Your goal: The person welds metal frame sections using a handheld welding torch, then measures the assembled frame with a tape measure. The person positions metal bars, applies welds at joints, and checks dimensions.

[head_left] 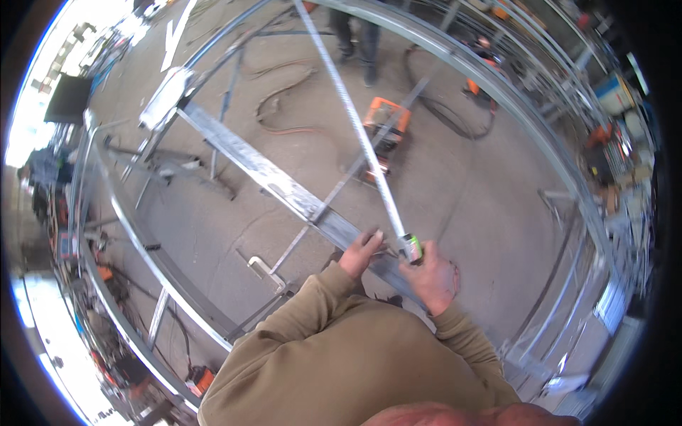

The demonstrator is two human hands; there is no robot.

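Observation:
My right hand [435, 278] is closed around a tape measure [410, 248] with a green label. Its long pale blade [355, 124] runs out away from me, up over the floor to the far side of a metal frame. Just left of the tape case, my left hand [359, 255] is over a flat metal bar [249, 165], fingers partly bent and apart; I make out nothing in it, though it is a little blurred. The bar slants from the far left to beneath my hands, and a thinner cross strip [355, 165] meets it.
A curved-looking grey metal frame [497, 78] surrounds the work area. An orange and black machine [387, 128] stands on the floor beyond the bar. Hoses [273, 106] lie there too. A person's legs [359, 39] show at the far side. A clamp [266, 268] is left of my hands.

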